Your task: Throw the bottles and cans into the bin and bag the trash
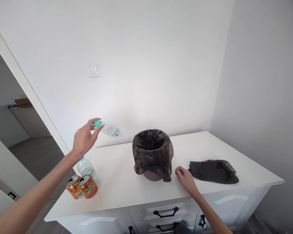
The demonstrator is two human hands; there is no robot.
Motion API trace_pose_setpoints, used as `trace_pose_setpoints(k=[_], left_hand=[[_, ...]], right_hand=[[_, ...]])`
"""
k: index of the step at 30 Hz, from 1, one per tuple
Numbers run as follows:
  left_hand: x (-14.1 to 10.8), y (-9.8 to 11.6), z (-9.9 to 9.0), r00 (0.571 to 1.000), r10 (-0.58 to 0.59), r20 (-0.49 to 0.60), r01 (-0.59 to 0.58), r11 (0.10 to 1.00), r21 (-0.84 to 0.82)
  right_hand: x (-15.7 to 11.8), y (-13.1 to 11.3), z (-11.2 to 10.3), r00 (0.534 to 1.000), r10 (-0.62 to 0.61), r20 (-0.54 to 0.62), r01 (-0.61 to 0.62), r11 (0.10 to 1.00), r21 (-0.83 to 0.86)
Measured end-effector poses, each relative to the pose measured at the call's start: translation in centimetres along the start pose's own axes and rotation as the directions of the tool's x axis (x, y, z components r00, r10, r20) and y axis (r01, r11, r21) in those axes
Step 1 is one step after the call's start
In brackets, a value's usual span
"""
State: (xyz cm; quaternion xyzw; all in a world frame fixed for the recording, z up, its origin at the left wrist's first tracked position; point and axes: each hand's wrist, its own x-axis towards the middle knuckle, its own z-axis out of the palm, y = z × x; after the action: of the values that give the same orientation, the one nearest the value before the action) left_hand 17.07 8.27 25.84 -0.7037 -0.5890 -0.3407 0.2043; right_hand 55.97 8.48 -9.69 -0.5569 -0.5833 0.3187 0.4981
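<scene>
My left hand (85,139) pinches a clear plastic bottle (112,131) by its turquoise cap, holding it tilted in the air above the left half of the countertop. Motion smears the bottle's lower end. Below that forearm stand a second clear plastic bottle (86,167), partly covered by the wrist, and two opened orange drink cans (88,187). My right hand (184,177) rests on the countertop with its fingers curled in; whether anything is in them is hidden. It lies between a bin lined with a black bag (152,156) and a folded black plastic bag (213,171).
The white cabinet top (117,182) runs along a pale wall with a light switch (94,71). Drawers with black handles (166,213) are below its front edge. At the left, a doorway (17,104) opens to another room; a grey wall closes the right side.
</scene>
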Motion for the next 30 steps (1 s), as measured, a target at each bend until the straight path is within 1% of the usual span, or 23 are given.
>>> trace_pose_setpoints(k=[1, 2, 3, 4, 6, 7, 9, 12, 15, 18, 21, 22, 24, 27, 30], left_hand=[[0.6, 2.2, -1.1, 0.999, 0.013, -0.047, -0.016, 0.997, -0.071], [1.1, 4.3, -1.9, 0.997, 0.039, -0.062, -0.046, 0.991, -0.122], [1.4, 6.2, -2.4, 0.995, 0.081, -0.051, -0.088, 0.986, -0.145], [1.6, 7.9, -2.5, 0.991, 0.128, -0.024, -0.13, 0.979, -0.157], [1.6, 10.3, -1.6, 0.975, 0.209, 0.069, -0.196, 0.968, -0.157], [1.5, 11.0, -0.7, 0.964, 0.237, 0.125, -0.217, 0.965, -0.15], [1.5, 11.7, 1.7, 0.934, 0.268, 0.236, -0.244, 0.962, -0.125], [1.8, 11.9, 5.4, 0.878, 0.301, 0.372, -0.285, 0.953, -0.1], [2.1, 11.9, 8.2, 0.817, 0.321, 0.479, -0.307, 0.945, -0.111], [1.8, 11.8, 10.0, 0.775, 0.332, 0.539, -0.312, 0.941, -0.131], [1.1, 11.3, 11.0, 0.745, 0.352, 0.566, -0.309, 0.935, -0.174], [0.8, 11.0, 11.1, 0.742, 0.358, 0.567, -0.301, 0.934, -0.195], [0.0, 10.2, 11.2, 0.753, 0.36, 0.55, -0.279, 0.933, -0.228], [-1.8, 8.7, 11.2, 0.799, 0.338, 0.497, -0.212, 0.932, -0.293], [-5.2, 7.3, 11.9, 0.864, 0.268, 0.426, -0.075, 0.906, -0.417]], right_hand=[[0.0, 0.1, 0.0, 1.0, -0.003, -0.002, 0.003, 1.0, 0.003], [0.1, 0.2, 0.0, 1.0, -0.006, -0.004, 0.006, 1.0, 0.006], [0.1, 0.3, 0.0, 1.0, -0.01, -0.007, 0.01, 1.0, 0.009], [0.1, 0.4, 0.0, 1.0, -0.013, -0.011, 0.013, 1.0, 0.013], [0.1, 0.5, -0.1, 1.0, -0.019, -0.021, 0.019, 1.0, 0.018], [0.1, 0.5, -0.1, 0.999, -0.022, -0.026, 0.022, 1.0, 0.019], [0.1, 0.3, -0.2, 0.999, -0.027, -0.034, 0.028, 0.999, 0.018], [0.1, 0.0, -0.2, 0.999, -0.033, -0.041, 0.033, 0.999, 0.012], [0.2, -0.3, -0.3, 0.998, -0.034, -0.048, 0.034, 0.999, 0.007], [0.2, -0.4, -0.2, 0.998, -0.03, -0.05, 0.03, 1.0, 0.002], [0.2, -0.3, -0.2, 0.999, -0.018, -0.041, 0.017, 1.0, -0.006], [0.2, -0.3, -0.2, 0.999, -0.012, -0.037, 0.012, 1.0, -0.009], [0.1, -0.2, -0.1, 1.0, -0.003, -0.026, 0.002, 1.0, -0.015], [0.0, 0.0, 0.0, 1.0, 0.005, -0.014, -0.006, 1.0, -0.024], [-0.2, -0.1, 0.1, 1.0, 0.01, -0.015, -0.011, 0.999, -0.037]])
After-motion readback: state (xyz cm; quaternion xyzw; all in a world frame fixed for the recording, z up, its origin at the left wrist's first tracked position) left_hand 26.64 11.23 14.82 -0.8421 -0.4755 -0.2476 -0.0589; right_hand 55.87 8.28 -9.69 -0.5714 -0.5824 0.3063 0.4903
